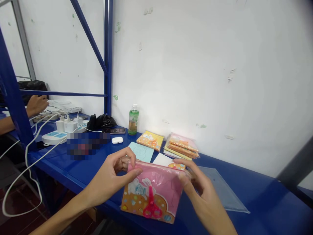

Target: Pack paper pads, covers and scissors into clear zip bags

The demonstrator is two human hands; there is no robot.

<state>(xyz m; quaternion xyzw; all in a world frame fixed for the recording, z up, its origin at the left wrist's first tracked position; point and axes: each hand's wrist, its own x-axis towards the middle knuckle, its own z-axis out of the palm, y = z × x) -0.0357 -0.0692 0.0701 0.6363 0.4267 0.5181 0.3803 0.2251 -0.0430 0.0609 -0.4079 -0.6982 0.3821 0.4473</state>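
Observation:
Between my hands hangs a clear plastic packet (171, 192) with a pink and orange printed sheet in it, held tilted above the table's front edge. Pink scissors (152, 207) show through its front. My left hand (114, 178) pinches the packet's top left corner between thumb and fingers. At the top right corner my right hand (199, 186) grips it the same way. Just behind the packet lie a pale blue sheet (141, 151) with a faint line drawing and a white sheet (161, 159), partly hidden by the packet.
A yellow packet (150, 140) and a stack of similar packets (182, 145) lie near the wall. A clear plastic folder (221, 187) is on the right. Further left are a bottle (133, 120), a white earbud case (117, 140), a phone (114, 131) and a power strip (54, 137). Another person's hand (37, 105) works far left.

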